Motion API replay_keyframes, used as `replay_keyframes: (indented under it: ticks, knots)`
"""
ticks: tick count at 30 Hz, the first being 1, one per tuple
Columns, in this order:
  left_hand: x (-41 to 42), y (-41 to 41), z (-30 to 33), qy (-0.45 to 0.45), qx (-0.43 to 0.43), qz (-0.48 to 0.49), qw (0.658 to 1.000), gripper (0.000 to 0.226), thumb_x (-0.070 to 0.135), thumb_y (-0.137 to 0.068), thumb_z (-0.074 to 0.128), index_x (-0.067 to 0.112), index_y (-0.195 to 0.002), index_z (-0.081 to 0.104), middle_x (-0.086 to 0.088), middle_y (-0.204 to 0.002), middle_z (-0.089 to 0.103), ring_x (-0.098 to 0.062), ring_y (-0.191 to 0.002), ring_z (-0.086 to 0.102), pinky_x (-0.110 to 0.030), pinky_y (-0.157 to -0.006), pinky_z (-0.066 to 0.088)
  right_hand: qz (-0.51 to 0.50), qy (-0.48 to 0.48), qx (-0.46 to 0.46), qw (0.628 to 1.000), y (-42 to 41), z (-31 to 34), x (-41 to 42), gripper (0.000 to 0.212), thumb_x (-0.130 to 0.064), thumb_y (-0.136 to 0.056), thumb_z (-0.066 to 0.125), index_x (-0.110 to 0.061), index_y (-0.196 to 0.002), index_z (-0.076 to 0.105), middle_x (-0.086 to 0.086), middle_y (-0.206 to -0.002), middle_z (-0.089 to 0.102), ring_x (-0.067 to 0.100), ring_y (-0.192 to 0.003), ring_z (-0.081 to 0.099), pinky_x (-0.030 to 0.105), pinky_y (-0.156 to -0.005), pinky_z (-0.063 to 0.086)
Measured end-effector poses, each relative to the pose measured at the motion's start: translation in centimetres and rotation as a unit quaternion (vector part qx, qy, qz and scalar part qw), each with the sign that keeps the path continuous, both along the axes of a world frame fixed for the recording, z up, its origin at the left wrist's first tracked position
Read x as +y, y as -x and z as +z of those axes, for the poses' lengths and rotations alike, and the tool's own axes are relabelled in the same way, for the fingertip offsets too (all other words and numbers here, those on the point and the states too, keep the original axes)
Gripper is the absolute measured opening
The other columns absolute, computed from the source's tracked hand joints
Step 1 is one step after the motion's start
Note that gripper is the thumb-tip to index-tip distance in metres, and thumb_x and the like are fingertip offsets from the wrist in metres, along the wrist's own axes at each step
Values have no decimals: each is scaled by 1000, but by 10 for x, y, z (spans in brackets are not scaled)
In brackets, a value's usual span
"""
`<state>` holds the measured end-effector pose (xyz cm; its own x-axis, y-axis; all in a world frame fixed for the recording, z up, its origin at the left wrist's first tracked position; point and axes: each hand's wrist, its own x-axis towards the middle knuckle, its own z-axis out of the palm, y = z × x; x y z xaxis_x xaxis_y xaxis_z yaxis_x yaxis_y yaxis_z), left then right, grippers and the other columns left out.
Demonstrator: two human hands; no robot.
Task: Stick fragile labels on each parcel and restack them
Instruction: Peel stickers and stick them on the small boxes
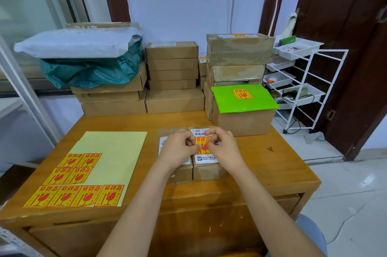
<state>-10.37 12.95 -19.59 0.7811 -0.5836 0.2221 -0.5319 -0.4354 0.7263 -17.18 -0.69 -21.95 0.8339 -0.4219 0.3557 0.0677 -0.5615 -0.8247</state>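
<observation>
On the table (272, 164), the sticker sheet (117, 152) lay at near left, bearing 8 labels. Both hands worked together over 2 small parcels (206, 167): left hand (178, 150) and right hand (225, 148) each had a closed grip, fingertips pinching the fragile label (202, 145) against the right parcel's top. Beyond, a green mailer (243, 99) carried a label; box stacks (172, 76) stood behind.
</observation>
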Motion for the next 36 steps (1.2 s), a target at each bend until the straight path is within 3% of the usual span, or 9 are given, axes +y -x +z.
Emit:
replay_keyframes:
  ticks: [9,22,27,31,36]
  knots:
    - [0,-1,-2,-1,-3,-11,1000,22,15,-79,74,13,-69,54,6,-75,46,-11,-69,46,-27,-66,40,-7,64,25,998,4,5,4,17,-8,-87,60,-18,-100,63,-9,-65,47,15,-90,40,23,-71,34]
    - [0,1,-1,-13,-16,-5,1000,28,18,-80,74,21,-65,50,4,-77,47,-16,-74,49,-38,-71,45,-15,95,38,995,9,3,7,24,-14,-87,62,-18,-110,59,-10,-71,47,16,-93,38,29,-81,39]
    - [0,3,1,-16,-22,-3,1000,29,19,-80,73,21,-65,49,5,-77,46,-14,-73,48,-34,-70,44,-22,83,34,996,9,2,8,26,-12,-87,62,-18,-112,56,-7,-74,48,15,-93,36,23,-75,33]
    - [0,5,1,-17,-24,7,1000,20,20,-81,73,18,-80,53,6,-79,48,-14,-77,53,-30,-69,45,-26,64,31,997,10,2,9,33,-8,-85,61,-18,-115,52,-6,-80,46,15,-94,35,11,-73,30]
    - [0,5,1,-5,-12,19,1000,22,19,-81,73,17,-91,54,0,-86,55,-18,-82,58,-32,-73,49,-39,63,33,997,10,2,9,40,5,-82,53,-13,-118,50,-1,-100,39,18,-99,38,22,-83,32]
